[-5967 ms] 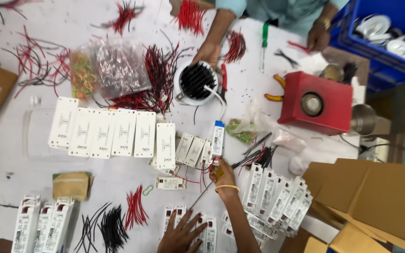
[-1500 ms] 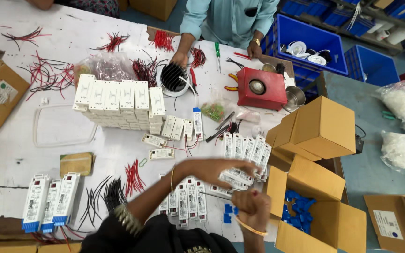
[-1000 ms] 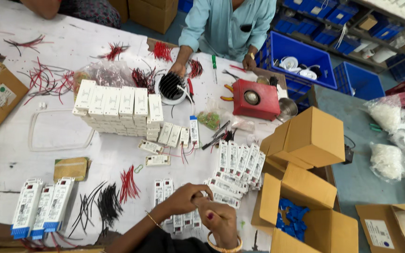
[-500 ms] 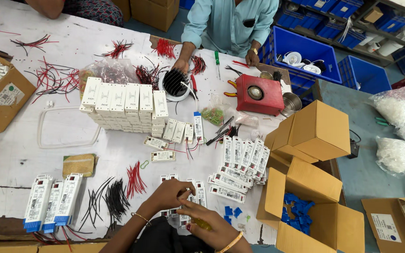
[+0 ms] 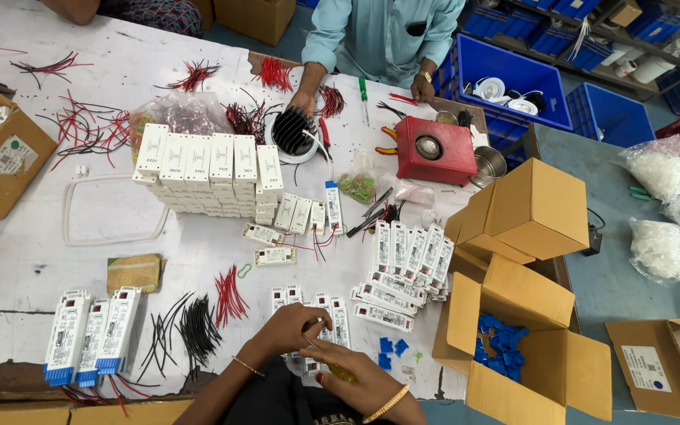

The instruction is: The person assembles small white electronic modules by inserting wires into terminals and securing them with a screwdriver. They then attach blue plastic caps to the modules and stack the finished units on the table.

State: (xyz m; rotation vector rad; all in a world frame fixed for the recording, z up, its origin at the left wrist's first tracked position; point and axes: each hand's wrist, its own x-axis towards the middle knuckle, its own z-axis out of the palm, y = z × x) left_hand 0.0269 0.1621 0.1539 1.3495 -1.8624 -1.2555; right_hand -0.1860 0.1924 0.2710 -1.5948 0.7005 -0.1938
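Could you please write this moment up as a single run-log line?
left hand: on white box | right hand: gripping yellow-handled tool | nearby: red wires, open carton | co-worker across table

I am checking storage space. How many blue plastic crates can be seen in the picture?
2 clearly. One large crate stands right of the person in the light blue shirt, holding round white parts. A smaller crate stands to its right. More may be on the shelves behind, partly hidden.

Hands [image 5: 332, 354] left of open box [image 5: 529, 346]

Three blue-ended driver units [image 5: 92, 337], two blue crates [image 5: 513, 67], one red box [image 5: 434, 149].
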